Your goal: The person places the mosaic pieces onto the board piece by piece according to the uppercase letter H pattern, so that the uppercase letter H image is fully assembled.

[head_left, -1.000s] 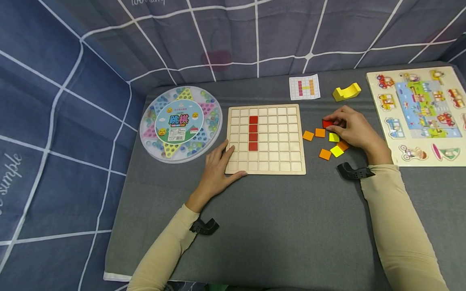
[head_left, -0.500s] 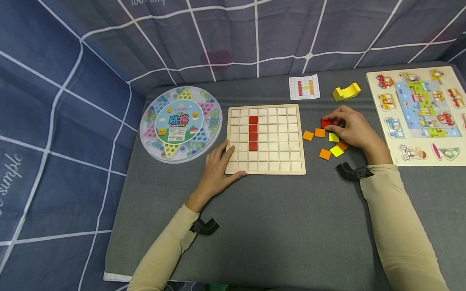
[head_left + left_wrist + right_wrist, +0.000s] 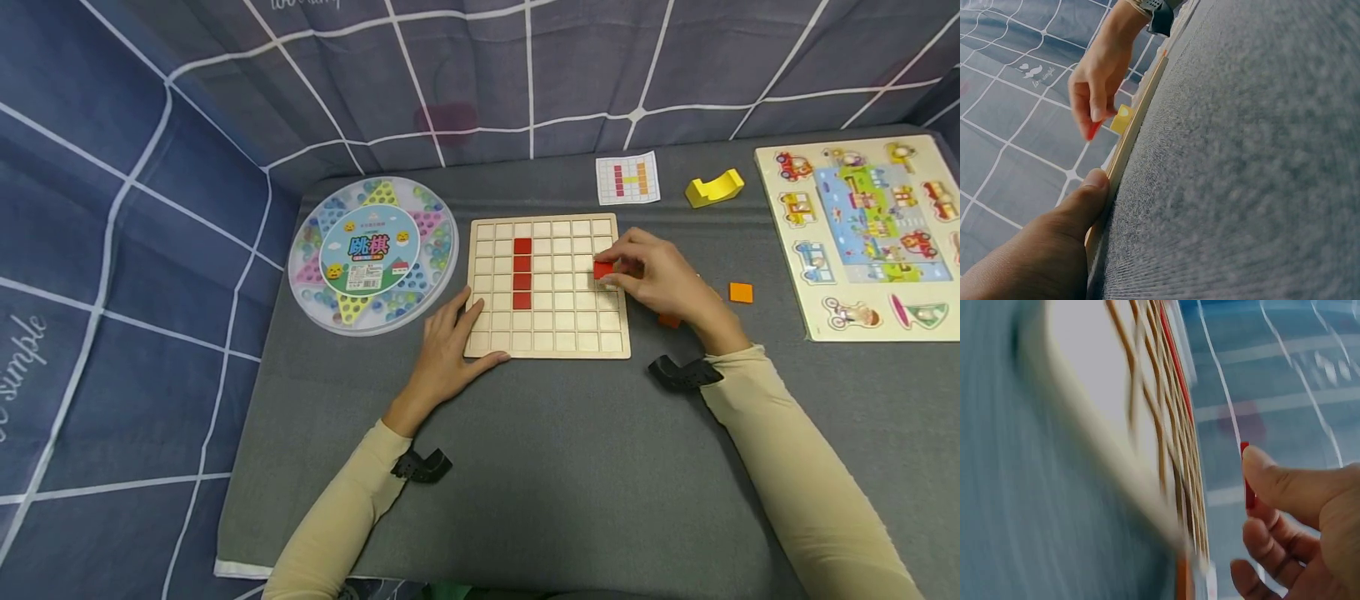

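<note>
A wooden grid board (image 3: 555,325) lies flat, with a column of red square tiles (image 3: 522,263) set in its cells. My left hand (image 3: 447,343) rests on the board's lower left corner, fingers straight along the side and thumb at the front edge. Above the right part of the board, my right hand (image 3: 656,271) pinches a red tile (image 3: 603,270) between thumb and fingers. The right wrist view shows that red tile (image 3: 1248,478) edge-on, held apart from the board. One orange tile (image 3: 741,292) shows beyond the right forearm; other loose tiles are mostly hidden under that hand.
Behind the board lie a printed pattern card (image 3: 627,178) and a yellow curved block (image 3: 715,189). A round Chinese checkers box (image 3: 372,325) sits to the left. On the right is a wooden picture puzzle (image 3: 877,325). A grid-patterned curtain (image 3: 480,75) hangs at the back.
My right hand has lifted the red tile from the loose tiles and carried it left over the board's right side. The left hand has stayed in place.
</note>
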Demonstrator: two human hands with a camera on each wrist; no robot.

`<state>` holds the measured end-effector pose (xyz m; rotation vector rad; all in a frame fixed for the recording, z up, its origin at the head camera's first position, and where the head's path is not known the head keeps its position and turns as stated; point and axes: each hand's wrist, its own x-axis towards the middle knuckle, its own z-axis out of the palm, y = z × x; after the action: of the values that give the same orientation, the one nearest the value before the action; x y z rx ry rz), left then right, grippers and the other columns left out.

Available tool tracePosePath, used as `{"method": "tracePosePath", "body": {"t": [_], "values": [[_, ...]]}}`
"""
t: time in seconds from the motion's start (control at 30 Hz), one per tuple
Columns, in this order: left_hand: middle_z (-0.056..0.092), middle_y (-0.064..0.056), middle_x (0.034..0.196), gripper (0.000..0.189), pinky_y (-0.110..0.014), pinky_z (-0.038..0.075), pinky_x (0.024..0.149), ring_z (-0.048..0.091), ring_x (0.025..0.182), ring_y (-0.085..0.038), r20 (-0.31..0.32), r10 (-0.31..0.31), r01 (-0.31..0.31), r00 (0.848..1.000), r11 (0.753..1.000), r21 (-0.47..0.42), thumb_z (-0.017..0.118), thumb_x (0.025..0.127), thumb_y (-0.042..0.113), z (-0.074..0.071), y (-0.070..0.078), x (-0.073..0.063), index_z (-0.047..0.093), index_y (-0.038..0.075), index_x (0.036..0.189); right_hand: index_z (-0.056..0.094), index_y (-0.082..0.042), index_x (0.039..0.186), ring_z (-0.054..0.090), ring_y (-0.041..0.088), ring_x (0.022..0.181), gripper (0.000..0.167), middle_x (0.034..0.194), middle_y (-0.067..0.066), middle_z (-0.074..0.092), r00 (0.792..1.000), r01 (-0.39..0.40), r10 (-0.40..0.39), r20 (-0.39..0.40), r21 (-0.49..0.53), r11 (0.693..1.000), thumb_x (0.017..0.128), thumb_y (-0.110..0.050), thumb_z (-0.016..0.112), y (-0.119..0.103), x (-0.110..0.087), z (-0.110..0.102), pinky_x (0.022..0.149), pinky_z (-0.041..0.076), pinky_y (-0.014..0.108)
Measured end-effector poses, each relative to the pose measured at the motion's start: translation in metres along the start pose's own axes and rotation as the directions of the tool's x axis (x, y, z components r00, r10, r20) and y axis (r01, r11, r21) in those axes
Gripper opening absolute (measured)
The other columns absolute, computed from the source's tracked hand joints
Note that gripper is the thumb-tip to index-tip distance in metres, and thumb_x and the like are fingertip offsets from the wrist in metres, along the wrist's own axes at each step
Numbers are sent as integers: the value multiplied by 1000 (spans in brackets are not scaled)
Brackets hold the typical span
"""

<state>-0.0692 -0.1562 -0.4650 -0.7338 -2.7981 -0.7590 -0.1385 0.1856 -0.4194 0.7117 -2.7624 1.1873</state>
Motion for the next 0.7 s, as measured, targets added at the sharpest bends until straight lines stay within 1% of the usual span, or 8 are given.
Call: {"method": "tracePosePath", "body": {"t": [0.1,0.2,0.27,0.33,0.43,0.53,0.6,0.7], "values": [[30,-20,157,97,-57,30,103,36,138,-39,-3,4,-4,1000,1000,2,42,84,77,0,0,0,42,5,148,74,-4,106,53,17,77,25,94,7,61,997,73,-74,33,31,997,82,-6,79,-17,3,19,66,39,26],[30,-20,156,96,-57,30,103,36,138,-39,-4,7,-7,1000,1000,3,43,84,77,0,0,0,42,4,148,75,-5,104,53,18,78,25,93,5,63,989,134,-135,63,27,991,80,-9,81,-28,4,37,69,39,29],[31,-20,157,95,-57,30,103,36,138,-39,-4,8,-8,1000,1000,8,46,84,75,-1,0,0,42,5,148,75,-6,104,53,18,78,25,92,4,64,984,162,-163,76,17,987,80,-11,82,-34,4,46,71,39,31],[30,-19,157,93,-56,30,103,35,138,-38,-2,6,-6,1000,1000,11,54,84,71,-2,0,0,42,5,148,76,-7,103,53,17,77,25,91,3,64,980,182,-182,82,4,983,80,-13,82,-38,4,53,71,39,33],[30,-19,157,90,-55,30,103,36,138,-37,7,-4,3,1000,1000,19,70,82,59,-2,1,0,42,5,148,76,-8,103,52,18,74,26,90,3,65,979,192,-192,67,3,981,79,-15,83,-45,4,60,71,37,33],[29,-18,157,90,-55,29,104,35,138,-37,23,-20,20,1000,1000,22,79,79,49,-3,1,0,42,5,148,77,-7,101,52,20,74,27,90,3,65,981,187,-187,46,-2,982,77,-15,85,-51,4,65,71,37,34],[29,-18,158,90,-55,29,105,35,139,-37,34,-27,26,999,999,20,78,79,50,-3,1,0,41,5,149,77,-8,100,52,20,74,27,89,3,64,985,169,-169,40,-8,985,76,-16,85,-55,4,68,71,36,34],[29,-18,158,91,-56,28,106,35,139,-38,34,-26,26,999,1000,13,68,82,61,-3,2,0,41,6,149,77,-9,101,52,19,76,27,90,2,64,986,160,-158,53,-29,987,77,-20,85,-63,8,73,72,37,35]]}}
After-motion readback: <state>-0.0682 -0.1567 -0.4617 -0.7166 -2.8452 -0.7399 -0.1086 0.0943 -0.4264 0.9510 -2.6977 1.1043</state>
